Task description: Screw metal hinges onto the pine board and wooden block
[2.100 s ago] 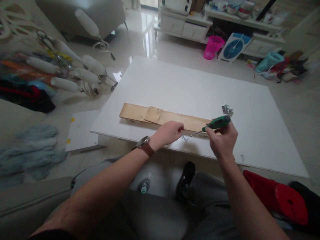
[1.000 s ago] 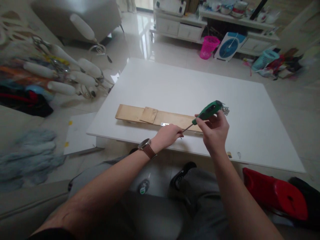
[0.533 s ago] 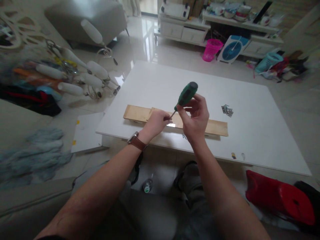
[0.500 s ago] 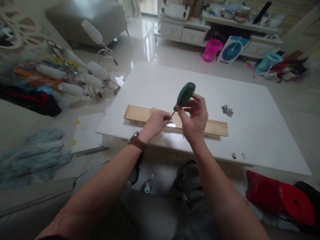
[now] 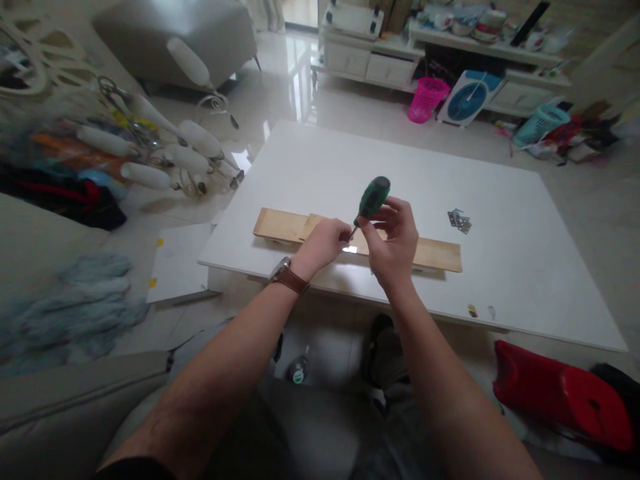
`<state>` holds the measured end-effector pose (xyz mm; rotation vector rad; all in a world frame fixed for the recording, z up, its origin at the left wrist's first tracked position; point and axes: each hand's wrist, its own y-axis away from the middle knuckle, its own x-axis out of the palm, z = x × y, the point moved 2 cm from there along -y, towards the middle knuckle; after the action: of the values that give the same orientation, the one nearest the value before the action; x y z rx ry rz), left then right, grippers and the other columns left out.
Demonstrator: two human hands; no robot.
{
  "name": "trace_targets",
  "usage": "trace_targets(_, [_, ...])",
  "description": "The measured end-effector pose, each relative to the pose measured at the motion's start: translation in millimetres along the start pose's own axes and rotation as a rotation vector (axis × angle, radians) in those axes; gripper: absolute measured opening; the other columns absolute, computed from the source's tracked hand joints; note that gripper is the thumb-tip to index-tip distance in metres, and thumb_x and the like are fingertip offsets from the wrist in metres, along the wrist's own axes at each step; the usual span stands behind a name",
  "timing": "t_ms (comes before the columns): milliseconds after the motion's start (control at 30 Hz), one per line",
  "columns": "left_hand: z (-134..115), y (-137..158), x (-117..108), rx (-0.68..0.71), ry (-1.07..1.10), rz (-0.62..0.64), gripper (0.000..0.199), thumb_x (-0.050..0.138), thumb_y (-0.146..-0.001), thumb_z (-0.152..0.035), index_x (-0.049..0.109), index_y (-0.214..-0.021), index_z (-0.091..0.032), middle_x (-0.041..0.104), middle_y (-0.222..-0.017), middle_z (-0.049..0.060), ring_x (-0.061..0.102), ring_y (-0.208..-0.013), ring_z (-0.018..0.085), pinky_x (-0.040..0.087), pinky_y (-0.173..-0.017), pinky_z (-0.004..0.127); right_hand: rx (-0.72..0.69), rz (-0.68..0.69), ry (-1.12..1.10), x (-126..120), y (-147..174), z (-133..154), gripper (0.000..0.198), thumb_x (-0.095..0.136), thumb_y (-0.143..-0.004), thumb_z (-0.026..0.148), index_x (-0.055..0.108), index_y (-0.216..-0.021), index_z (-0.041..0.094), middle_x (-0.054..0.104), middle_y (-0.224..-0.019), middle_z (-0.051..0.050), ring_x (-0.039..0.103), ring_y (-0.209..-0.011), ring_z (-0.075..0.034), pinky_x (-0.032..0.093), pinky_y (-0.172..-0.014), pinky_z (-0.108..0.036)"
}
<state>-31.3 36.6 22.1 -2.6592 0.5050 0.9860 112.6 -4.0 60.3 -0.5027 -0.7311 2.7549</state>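
A wooden board [image 5: 440, 255] lies lengthwise near the front edge of the white table [image 5: 345, 160]. Over its middle, my right hand [image 5: 397, 237] is closed round a screwdriver [image 5: 375, 198] with a green and black handle, tilted with its tip down to the left. My left hand [image 5: 325, 247], a watch on its wrist, rests at the board with fingers pinched beside the screwdriver's tip. Whatever those fingers hold is hidden. Just under them a shiny metal plate [image 5: 350, 249] shows at the board's front edge.
Several metal brackets [image 5: 459, 220] lie on the table to the right. Two small pieces, one a yellow and black bit [image 5: 473, 311], sit by the front edge. A red plastic seat [image 5: 560, 393] stands at the lower right, and a bottle [image 5: 299, 369] is on the floor below.
The screwdriver's handle has dropped slightly. Both hands stay at the same place on the board; the whole view has shifted a little.
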Motion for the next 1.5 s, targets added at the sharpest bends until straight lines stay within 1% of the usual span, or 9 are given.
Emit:
trace_targets(233, [-1,-2,-3,-0.042,0.011,0.031,0.023,0.061,-0.077,0.003,0.067,-0.065,-0.016,0.068,-0.065,0.002,0.058,-0.066,0.015,0.036,-0.065,0.029,0.003,0.031,-0.033,-1,-2,-6,0.031,0.072,-0.093,0.031,0.058,-0.12,0.032,0.077,-0.103,0.0,0.077,-0.096,-0.02,0.064,-0.078,-0.034])
trace_targets(467, [6,-6,2,-0.007,-0.052,0.048,0.023,0.064,-0.078,-0.002,0.065,-0.061,-0.018,0.068,-0.064,0.002,0.057,-0.066,0.017,0.038,-0.067,0.032,0.03,0.04,-0.031,0,-5,-10,0.034,0.073,-0.088,0.026,0.059,-0.118,0.032,0.079,-0.101,0.001,0.078,-0.094,-0.019,0.064,-0.075,-0.033])
trace_targets(667, [9,-7,4,-0.003,-0.076,0.058,0.02,0.064,-0.078,-0.004,0.067,-0.065,-0.018,0.068,-0.066,0.003,0.057,-0.067,0.017,0.038,-0.068,0.032,0.007,0.033,-0.054,0,-5,-12,0.033,0.074,-0.088,0.023,0.06,-0.117,0.03,0.079,-0.099,0.002,0.078,-0.093,-0.017,0.062,-0.073,-0.03])
trace_targets(900, [13,-5,4,0.035,-0.135,0.054,0.02,0.06,-0.078,-0.006,0.065,-0.063,-0.017,0.064,-0.063,0.002,0.051,-0.063,0.017,0.034,-0.065,0.032,0.003,0.026,-0.097,0,-3,-12,0.033,0.075,-0.086,0.022,0.061,-0.115,0.029,0.078,-0.096,0.003,0.077,-0.089,-0.016,0.06,-0.07,-0.029])
trace_targets(1100, [17,-4,7,0.042,-0.133,0.053,0.021,0.061,-0.081,-0.007,0.066,-0.063,-0.017,0.066,-0.065,0.005,0.052,-0.064,0.017,0.035,-0.066,0.032,-0.004,0.052,-0.101,1,-2,-10,0.032,0.075,-0.086,0.02,0.063,-0.114,0.029,0.079,-0.097,0.003,0.078,-0.089,-0.016,0.059,-0.07,-0.029])
trace_targets(1300, [19,-6,6,0.027,-0.132,0.084,0.018,0.062,-0.079,-0.005,0.068,-0.067,-0.017,0.07,-0.068,0.005,0.058,-0.068,0.017,0.042,-0.069,0.031,0.02,0.059,-0.084,3,-4,-12,0.032,0.075,-0.085,0.02,0.062,-0.114,0.028,0.079,-0.096,0.003,0.078,-0.087,-0.017,0.058,-0.07,-0.03])
trace_targets(1400, [15,-4,-1,-0.009,-0.046,0.08,0.018,0.06,-0.078,-0.003,0.071,-0.073,-0.017,0.074,-0.075,0.005,0.065,-0.073,0.019,0.048,-0.072,0.031,0.044,0.067,-0.059,3,-4,-11,0.032,0.075,-0.085,0.022,0.061,-0.113,0.029,0.079,-0.096,0.003,0.077,-0.087,-0.017,0.057,-0.07,-0.031])
trace_targets(1467, [11,-2,-7,-0.036,0.062,0.063,0.022,0.061,-0.077,-0.002,0.075,-0.086,-0.017,0.078,-0.085,0.006,0.07,-0.08,0.02,0.053,-0.075,0.032,0.05,0.065,-0.049,3,-4,-10,0.032,0.076,-0.085,0.024,0.06,-0.113,0.029,0.079,-0.095,0.003,0.077,-0.086,-0.017,0.057,-0.07,-0.031])
trace_targets(1500, [8,-1,-11,-0.036,0.115,0.049,0.029,0.062,-0.075,-0.002,0.076,-0.095,-0.018,0.08,-0.092,0.006,0.072,-0.084,0.02,0.056,-0.076,0.032,0.049,0.061,-0.05,3,-4,-10,0.031,0.077,-0.086,0.025,0.06,-0.112,0.029,0.078,-0.095,0.003,0.077,-0.086,-0.017,0.057,-0.07,-0.031])
